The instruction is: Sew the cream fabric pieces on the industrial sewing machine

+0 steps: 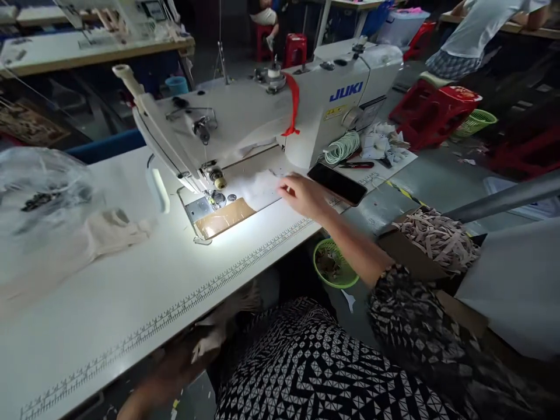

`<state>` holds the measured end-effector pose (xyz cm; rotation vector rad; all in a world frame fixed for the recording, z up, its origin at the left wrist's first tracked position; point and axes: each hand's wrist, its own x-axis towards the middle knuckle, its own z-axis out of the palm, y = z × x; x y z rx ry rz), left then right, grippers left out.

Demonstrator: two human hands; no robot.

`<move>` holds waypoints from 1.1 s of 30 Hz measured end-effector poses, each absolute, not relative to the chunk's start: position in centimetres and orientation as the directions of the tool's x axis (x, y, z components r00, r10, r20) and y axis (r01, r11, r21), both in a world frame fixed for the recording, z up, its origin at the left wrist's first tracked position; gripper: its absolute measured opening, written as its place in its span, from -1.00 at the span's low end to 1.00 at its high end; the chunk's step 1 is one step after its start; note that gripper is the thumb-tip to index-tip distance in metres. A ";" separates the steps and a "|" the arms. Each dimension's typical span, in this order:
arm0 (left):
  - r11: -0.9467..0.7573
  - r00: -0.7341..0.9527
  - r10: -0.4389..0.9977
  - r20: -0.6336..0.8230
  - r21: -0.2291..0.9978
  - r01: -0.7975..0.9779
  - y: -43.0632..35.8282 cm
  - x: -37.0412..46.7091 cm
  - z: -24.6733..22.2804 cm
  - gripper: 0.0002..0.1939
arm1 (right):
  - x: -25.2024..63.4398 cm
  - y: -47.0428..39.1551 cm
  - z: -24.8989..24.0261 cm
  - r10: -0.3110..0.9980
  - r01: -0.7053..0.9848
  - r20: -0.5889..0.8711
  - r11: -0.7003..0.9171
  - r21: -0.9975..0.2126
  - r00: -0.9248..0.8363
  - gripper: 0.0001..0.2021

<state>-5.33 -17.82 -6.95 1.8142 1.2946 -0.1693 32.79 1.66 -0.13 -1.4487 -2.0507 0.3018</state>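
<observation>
My right hand (pixel 301 195) is over the bed of the white sewing machine (pixel 245 111), its fingers drawn together at the edge of a blurred piece of white fabric (pixel 260 185). The fabric lies right of the needle and presser foot (pixel 215 199), behind a tan plate (pixel 225 217). My left hand (pixel 179 364) is low, below the table's front edge, and smeared by motion. Pale cloth (pixel 210 344) shows beside it; whether its fingers hold that cloth is unclear.
On the white table (pixel 144 280) are a beige garment (pixel 111 233), a clear plastic bag (pixel 44 186), a phone (pixel 336 184), coiled pale-green cord (pixel 342 147) and fabric scraps (pixel 380 140). A green basket (pixel 335 265) and box of strips (pixel 437 239) stand below. Other people sit behind.
</observation>
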 end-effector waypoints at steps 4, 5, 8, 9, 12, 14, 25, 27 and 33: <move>-0.206 0.672 0.705 -0.227 0.841 0.501 -13.9 1.6 -0.1 -0.63 | 31.7 7.8 -1.3 0.941 0.918 0.235 0.303 -0.255 -0.245 -0.86; -0.282 0.657 0.747 -0.099 0.848 0.448 -11.9 3.6 0.9 -0.64 | 31.4 8.3 -1.7 0.939 0.926 0.224 0.309 -0.216 -0.261 -0.85; -0.449 0.517 0.833 0.196 0.787 0.424 -4.5 9.0 1.2 -0.72 | 31.0 8.5 -2.5 0.925 0.925 0.235 0.342 -0.165 -0.300 -0.83; -0.462 0.463 0.852 0.243 0.765 0.449 -2.0 10.4 0.6 -0.73 | 31.1 8.3 -2.6 0.919 0.921 0.244 0.354 -0.166 -0.309 -0.82; -0.404 0.253 0.914 0.316 0.683 0.609 4.3 13.5 -1.9 -0.75 | 31.6 8.1 -2.7 0.906 0.908 0.262 0.383 -0.171 -0.333 -0.80; -0.322 0.113 0.929 0.352 0.621 0.715 6.9 14.7 -3.0 -0.79 | 32.1 8.1 -2.6 0.896 0.899 0.276 0.402 -0.176 -0.347 -0.80; -0.313 0.087 0.919 0.386 0.575 0.756 7.0 15.5 -2.1 -0.86 | 33.4 8.2 -2.9 0.861 0.867 0.345 0.456 -0.199 -0.374 -0.88; -0.305 0.094 0.934 0.346 0.629 0.715 4.9 14.0 -2.1 -0.86 | 33.3 8.2 -3.0 0.880 0.885 0.310 0.427 -0.186 -0.359 -0.86; -0.088 -0.033 0.985 0.170 0.658 0.748 -1.2 5.6 -1.7 -0.80 | 33.3 8.5 -3.1 0.851 0.865 0.324 0.478 -0.149 -0.415 -0.85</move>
